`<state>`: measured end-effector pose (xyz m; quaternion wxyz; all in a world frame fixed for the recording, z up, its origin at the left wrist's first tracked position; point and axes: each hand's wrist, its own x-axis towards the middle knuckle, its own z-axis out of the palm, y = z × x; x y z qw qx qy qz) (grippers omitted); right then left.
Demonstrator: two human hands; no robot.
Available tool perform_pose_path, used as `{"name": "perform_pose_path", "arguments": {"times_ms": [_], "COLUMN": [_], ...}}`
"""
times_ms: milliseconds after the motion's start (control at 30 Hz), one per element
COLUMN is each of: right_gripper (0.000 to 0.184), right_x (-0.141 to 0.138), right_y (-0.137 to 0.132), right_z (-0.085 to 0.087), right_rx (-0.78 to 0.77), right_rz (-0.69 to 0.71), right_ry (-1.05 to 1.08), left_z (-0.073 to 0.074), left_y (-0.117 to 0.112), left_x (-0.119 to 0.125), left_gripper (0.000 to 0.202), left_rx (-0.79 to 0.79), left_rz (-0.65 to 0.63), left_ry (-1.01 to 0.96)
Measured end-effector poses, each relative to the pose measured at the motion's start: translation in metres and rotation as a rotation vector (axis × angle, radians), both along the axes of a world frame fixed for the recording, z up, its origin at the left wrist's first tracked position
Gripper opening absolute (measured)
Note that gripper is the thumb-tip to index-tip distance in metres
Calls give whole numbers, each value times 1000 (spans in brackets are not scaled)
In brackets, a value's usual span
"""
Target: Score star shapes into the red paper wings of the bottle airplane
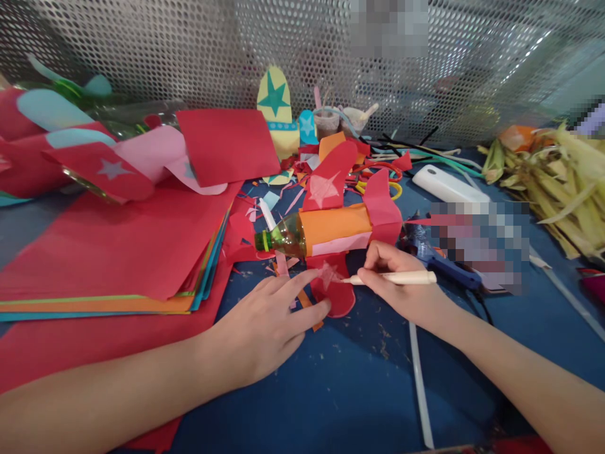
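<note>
My right hand point(394, 277) is closed round a white marker pen point(409, 278), its tip at a pale star on a red paper wing point(341, 296). Fingers apart, my left hand point(269, 321) lies with its fingertips on that wing's left side. The wing sticks out from the near side of a green plastic bottle point(289, 233) lying on its side, neck to the left. An orange paper band point(335, 222) with a pink strip wraps the bottle. On the far side stands another red wing point(326, 180) with a pale star. Red paper also covers the bottle's base end.
Stacked coloured paper point(118, 246) lies at left, with paper-covered bottles behind it. Paper scraps and scissors point(399, 190) are beyond the bottle. A blue glue gun point(444, 265), a white case point(451, 185) and dry husks point(548, 189) lie at right. Perforated metal point(208, 57) rises behind.
</note>
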<state>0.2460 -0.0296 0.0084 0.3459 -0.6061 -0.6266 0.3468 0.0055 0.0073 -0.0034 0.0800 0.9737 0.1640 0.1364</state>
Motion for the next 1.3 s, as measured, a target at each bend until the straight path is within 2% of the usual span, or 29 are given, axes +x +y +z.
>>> {"name": "perform_pose_path", "arguments": {"times_ms": [233, 567, 900, 1300], "right_gripper": [20, 21, 20, 19], "right_x": [0, 0, 0, -1], "right_y": [0, 0, 0, 1], "right_z": [0, 1, 0, 4], "right_rx": [11, 13, 22, 34], "right_rz": [-2, -5, 27, -13], "right_ry": [-9, -10, -10, 0], "left_z": [5, -1, 2, 1], "left_y": [0, -1, 0, 1], "left_x": [1, -1, 1, 1], "left_gripper": [42, 40, 39, 40], "left_rx": [-18, 1, 2, 18], "left_rz": [-3, -1, -6, 0], "left_ry": [28, -5, 6, 0]}}
